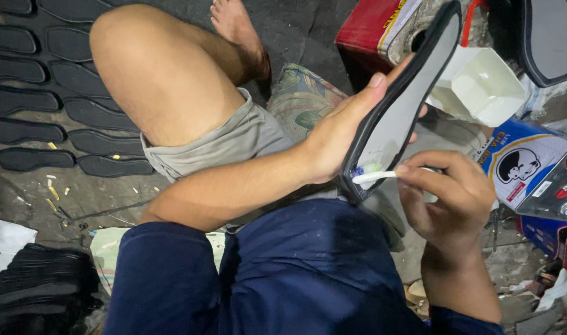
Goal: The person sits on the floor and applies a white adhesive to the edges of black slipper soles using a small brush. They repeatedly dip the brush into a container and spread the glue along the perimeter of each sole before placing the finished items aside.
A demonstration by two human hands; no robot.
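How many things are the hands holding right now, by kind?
Black-rimmed shoe sole with grey face, in the left hand: 1
White-handled brush, in the right hand, bristles on the sole: 1
Total: 2

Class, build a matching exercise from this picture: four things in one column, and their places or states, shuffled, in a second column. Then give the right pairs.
1. shoe sole
2. white brush
3. white container
4. rows of black soles

a. laid out on the ground
b. standing open beside a red box
c. held up in the left hand
d. pinched in the right hand

Pairs: 1-c, 2-d, 3-b, 4-a
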